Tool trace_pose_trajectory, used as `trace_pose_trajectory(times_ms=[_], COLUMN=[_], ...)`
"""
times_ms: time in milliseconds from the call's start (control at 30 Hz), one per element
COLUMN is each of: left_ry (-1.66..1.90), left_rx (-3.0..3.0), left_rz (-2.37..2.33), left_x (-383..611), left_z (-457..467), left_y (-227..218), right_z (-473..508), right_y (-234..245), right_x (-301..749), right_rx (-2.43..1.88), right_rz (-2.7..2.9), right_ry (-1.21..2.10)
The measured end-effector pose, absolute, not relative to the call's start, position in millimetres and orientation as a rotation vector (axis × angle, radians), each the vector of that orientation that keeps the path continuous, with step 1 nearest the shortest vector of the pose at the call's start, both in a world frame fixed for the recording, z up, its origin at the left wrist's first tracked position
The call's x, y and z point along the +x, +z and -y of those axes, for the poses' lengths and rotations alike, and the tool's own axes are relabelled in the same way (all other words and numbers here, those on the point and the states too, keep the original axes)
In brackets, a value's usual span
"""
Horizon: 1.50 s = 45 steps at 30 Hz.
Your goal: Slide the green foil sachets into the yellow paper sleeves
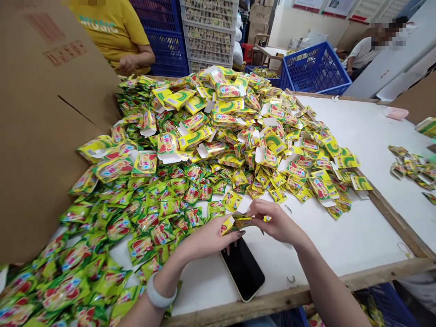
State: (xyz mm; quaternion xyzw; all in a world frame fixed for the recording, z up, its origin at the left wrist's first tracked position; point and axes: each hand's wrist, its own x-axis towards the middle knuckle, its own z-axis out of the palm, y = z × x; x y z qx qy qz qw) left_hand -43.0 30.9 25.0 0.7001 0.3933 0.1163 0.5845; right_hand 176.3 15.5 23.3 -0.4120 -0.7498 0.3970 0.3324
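Nearest the camera, a phone (243,269) lies face up with a dark screen on the white table (357,236), close to the table's wooden front edge. Just above it the left hand (207,237), with a white bangle (157,296) on its wrist, and the right hand (274,221) meet over one small yellow carton (237,222). Both hands are closed on it in a pinch, the left at its left end, the right at its right end, holding it just off the table surface.

Left of the hands, shiny green and yellow sachets (102,245) spread out to the table's near corner. Behind the hands rises a large heap of flat yellow cartons (231,127) mixed with more sachets. A big cardboard box (44,131) stands at the left, leaning over the heap.

Farther right, a smaller scatter of packets (410,168) lies on the white surface. Beyond the table, a person in a yellow shirt (114,32) sits by stacked blue and white crates (207,32), with a blue basket (315,68) to the right.
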Motion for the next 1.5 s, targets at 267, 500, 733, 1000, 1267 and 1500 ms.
trace_pose_trajectory(times_ms=[267, 500, 733, 1000, 1267, 1500], left_ry=[0.176, 0.192, 0.234, 0.189, 0.122, 0.164], left_rx=[1.781, 1.715, 1.745, 1.702, 1.632, 1.635], left_rz=[-0.903, -0.932, -0.911, -0.950, -1.030, -1.041], left_x=[-44, -47, -49, -46, -54, -56], left_z=[-32, -37, -38, -36, -48, -40], left_y=[25, 17, 11, 13, -7, 9], right_z=[-14, -9, -9, -12, -27, -14], right_y=[22, 20, 27, 24, 16, 19], right_x=[165, 161, 161, 157, 153, 153], right_rx=[-0.950, -1.167, -1.082, -1.141, -1.033, -1.215], right_rz=[2.235, 1.943, 2.085, 2.151, 2.236, 1.864], right_ry=[0.984, 1.053, 1.081, 1.050, 1.032, 1.231])
